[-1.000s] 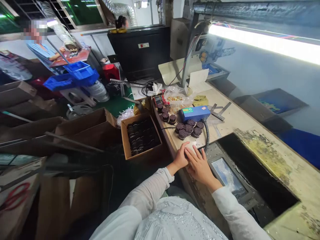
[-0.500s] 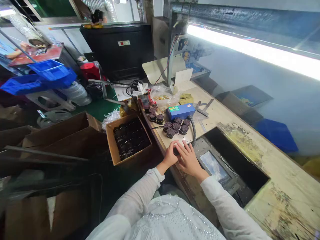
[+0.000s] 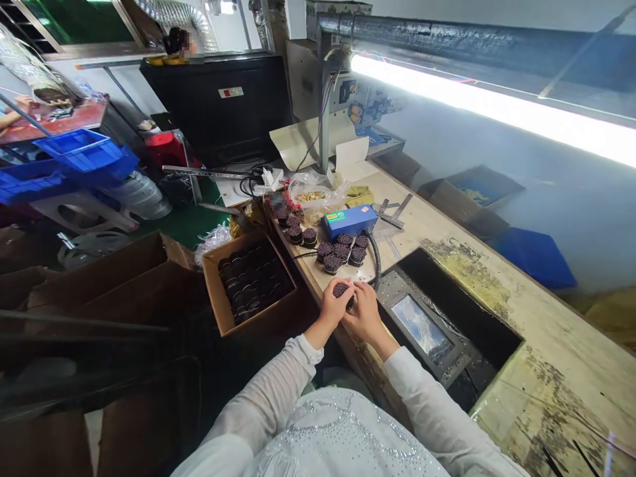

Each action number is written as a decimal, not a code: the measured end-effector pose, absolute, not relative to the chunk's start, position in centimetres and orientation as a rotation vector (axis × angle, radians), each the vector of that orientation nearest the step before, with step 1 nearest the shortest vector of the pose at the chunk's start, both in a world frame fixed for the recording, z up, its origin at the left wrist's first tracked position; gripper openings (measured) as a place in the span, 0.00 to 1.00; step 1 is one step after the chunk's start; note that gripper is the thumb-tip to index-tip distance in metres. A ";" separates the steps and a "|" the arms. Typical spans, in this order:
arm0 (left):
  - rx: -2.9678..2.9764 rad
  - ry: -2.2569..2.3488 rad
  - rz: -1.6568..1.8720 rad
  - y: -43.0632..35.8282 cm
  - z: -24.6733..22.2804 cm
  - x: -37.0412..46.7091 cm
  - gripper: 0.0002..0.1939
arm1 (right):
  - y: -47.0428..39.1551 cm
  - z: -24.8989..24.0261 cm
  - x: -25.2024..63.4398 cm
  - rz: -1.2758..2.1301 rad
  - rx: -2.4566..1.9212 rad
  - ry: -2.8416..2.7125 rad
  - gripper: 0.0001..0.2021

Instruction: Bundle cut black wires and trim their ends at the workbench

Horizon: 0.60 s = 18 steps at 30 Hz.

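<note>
one head-worn view looks forward and down, close over the workbench (image 3: 447, 232) edge, wide-angled.

Both hands on one small dark round part

The left hand (image 3: 334, 303) and right hand (image 3: 365, 314) pinch the dark round part (image 3: 340, 289) together at the workbench (image 3: 497, 291) edge, seemingly ridged, near more such parts (image 3: 342, 252).

Tight quarters at the counter's (image 3: 447, 225) near edge.
Ahead of the left hand (image 3: 334, 306) and right hand (image 3: 365, 314) sat a cluster of dark round caps (image 3: 342, 252), with a blue box (image 3: 350, 220) just behind and a black corrugated hose (image 3: 376, 258) curving down their right side. The sunken black pit (image 3: 462, 311) blocked the right. On the left, beside the counter's edge, stood an open cardboard box (image 3: 251, 281). Bare counter lay open farther right, beyond the pit.
</note>
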State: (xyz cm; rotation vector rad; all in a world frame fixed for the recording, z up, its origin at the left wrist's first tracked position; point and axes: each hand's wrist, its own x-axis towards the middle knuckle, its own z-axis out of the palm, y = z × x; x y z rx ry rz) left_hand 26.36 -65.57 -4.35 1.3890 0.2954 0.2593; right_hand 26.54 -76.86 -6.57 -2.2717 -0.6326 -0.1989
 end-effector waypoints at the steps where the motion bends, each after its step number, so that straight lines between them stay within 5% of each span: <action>1: 1.333 0.335 0.252 -65.8 -4.1 26.3 0.07 | -76.6 -6.3 26.8 -0.183 -2.282 -0.653 0.28; 12: 1.053 0.538 0.301 -67.6 -3.8 25.8 0.11 | -75.6 -4.3 27.5 0.177 -2.448 -0.630 0.18; 18: 1.156 0.460 0.186 -67.3 -2.7 24.9 0.24 | -76.5 -4.1 28.0 0.331 -2.012 -0.593 0.18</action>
